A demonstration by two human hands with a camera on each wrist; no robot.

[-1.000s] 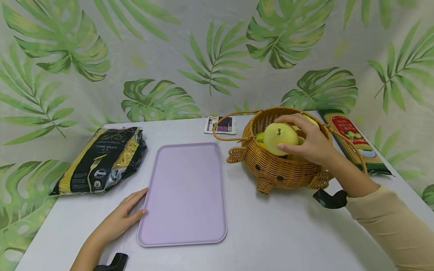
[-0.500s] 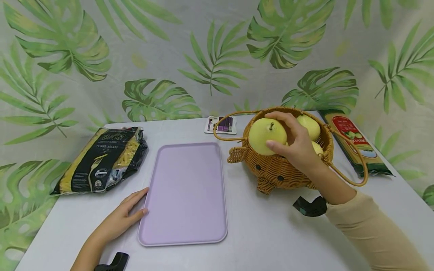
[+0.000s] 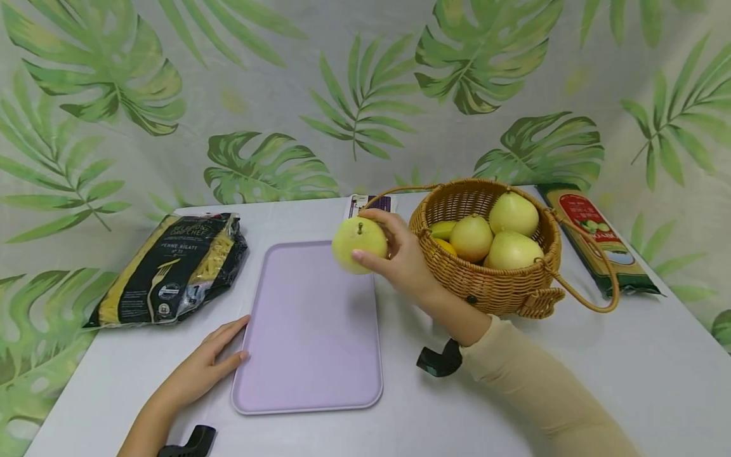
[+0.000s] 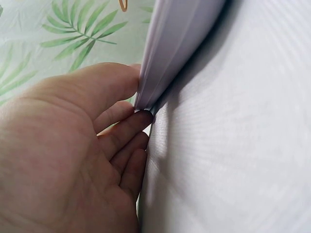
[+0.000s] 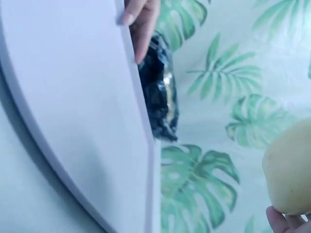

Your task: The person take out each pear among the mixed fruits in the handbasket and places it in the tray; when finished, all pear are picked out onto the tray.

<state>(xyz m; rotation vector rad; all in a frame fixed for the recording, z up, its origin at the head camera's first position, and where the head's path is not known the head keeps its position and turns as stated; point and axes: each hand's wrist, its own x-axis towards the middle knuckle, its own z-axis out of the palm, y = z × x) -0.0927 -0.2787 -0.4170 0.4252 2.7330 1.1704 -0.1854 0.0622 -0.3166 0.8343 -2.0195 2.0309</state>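
Note:
My right hand [image 3: 402,257] holds a yellow-green pear [image 3: 358,246] by its side, thumb in front and fingers behind, above the far right part of the lilac tray [image 3: 311,343]. The right wrist view shows this pear [image 5: 290,170] at the right edge with fingertips under it. My left hand [image 3: 208,362] rests at the tray's left edge. In the left wrist view its thumb and fingertips touch the tray's rim [image 4: 163,53], close to the white tablecloth. A wicker basket [image 3: 457,276] with an animal face stands to the right, holding 3 pears [image 3: 514,212] and some other yellow fruit.
A dark bag of penne [image 3: 165,273] lies left of the tray. A small white-and-purple packet [image 3: 354,204] lies at the back, partly behind my right hand. A green and red package [image 3: 599,238] lies right of the basket. The basket's handle loop [image 3: 611,279] sticks out rightward.
My right hand has lifted the pear out of the basket and carried it left to over the tray. The remaining pears now show. My left hand has stayed at the tray's edge.

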